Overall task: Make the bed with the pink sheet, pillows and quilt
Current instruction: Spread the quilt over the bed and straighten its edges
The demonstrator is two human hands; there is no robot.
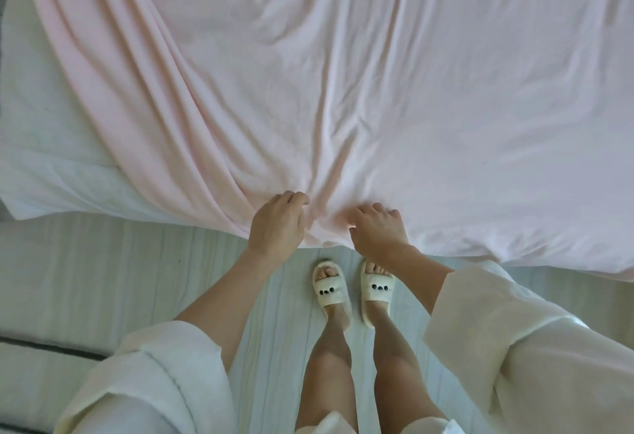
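Pink, soft cotton sheet (377, 90) lies rumpled across the white mattress (44, 145), its folds running slantwise from the far left down to the near edge, leaving the left corner bare. Both the left hand (274, 224) and right hand (375, 231) clutch bunched hem there; I'd shift the grips apart and draw leftward to square it.

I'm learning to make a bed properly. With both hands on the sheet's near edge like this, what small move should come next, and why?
Probably draw the pink sheet leftward: the left hand and right hand grip its near edge close together, folds run diagonally, and the white mattress lies bare at left.
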